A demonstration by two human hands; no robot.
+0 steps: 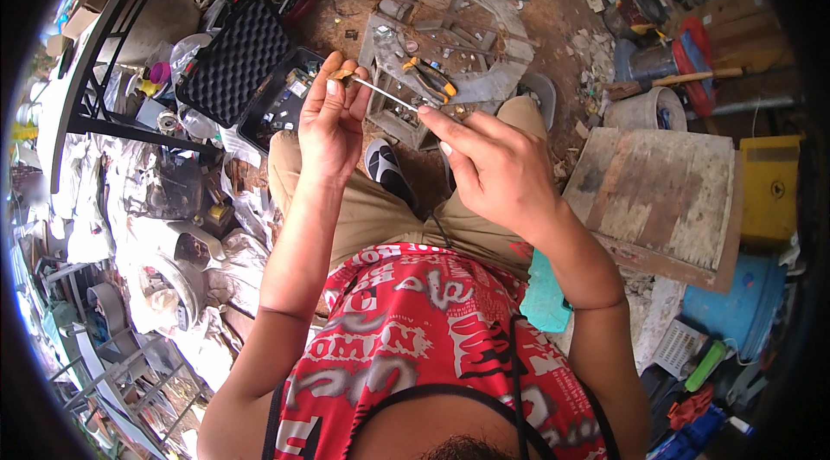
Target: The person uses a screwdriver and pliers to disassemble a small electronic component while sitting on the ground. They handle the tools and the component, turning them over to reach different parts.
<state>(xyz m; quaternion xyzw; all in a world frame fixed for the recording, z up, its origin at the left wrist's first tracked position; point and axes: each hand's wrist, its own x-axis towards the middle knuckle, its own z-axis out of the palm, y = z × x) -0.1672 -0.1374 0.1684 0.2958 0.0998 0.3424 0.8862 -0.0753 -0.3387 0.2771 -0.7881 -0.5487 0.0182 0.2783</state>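
Observation:
My left hand [330, 118] is raised in front of me and pinches a small tan-orange piece [341, 73] between thumb and fingertips. A thin silver rod [385, 93] runs from that piece to my right hand [486, 168], whose fingertips grip its other end. Both hands hover above my knees in khaki trousers. Below them stands a round grey wooden spool [484, 36] with pliers with orange-yellow handles [432, 78] lying on it.
An open black case with foam lid [233, 58] and small parts sits at the left. A worn wooden board [661, 192] lies at the right, beside a yellow box [769, 188] and a blue tub [735, 309]. Clutter and white rags cover the ground at the left.

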